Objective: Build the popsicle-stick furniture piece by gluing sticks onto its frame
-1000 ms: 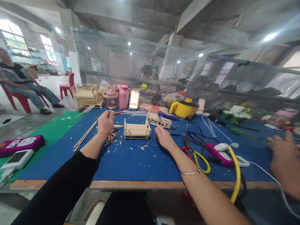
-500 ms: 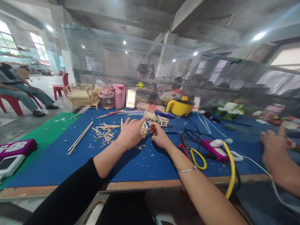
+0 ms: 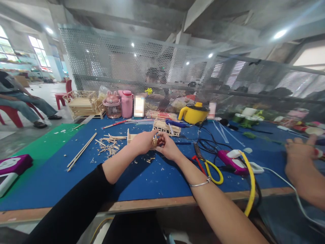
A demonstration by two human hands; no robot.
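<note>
My left hand [image 3: 142, 142] and my right hand [image 3: 168, 147] meet over a small wooden stick frame [image 3: 132, 137] on the blue table [image 3: 157, 176]. The left hand's fingers close on the frame's right end. The right hand's fingers are curled against the same end, pinching at it; what sits between the fingertips is hidden. Most of the frame is covered by my hands. A heap of stick offcuts [image 3: 110, 144] lies just left of it.
A second stick frame [image 3: 166, 127] and a yellow pot [image 3: 194, 114] stand behind. Yellow-handled scissors [image 3: 212, 169], red cutters, a pink glue gun [image 3: 232, 162] and cables lie to the right. Another person's hand [image 3: 301, 152] rests far right. Long sticks [image 3: 81, 150] lie left.
My left hand swung from the offcut heap over to the stick frame and closed on it. My right hand came in to meet it at the frame's right end.
</note>
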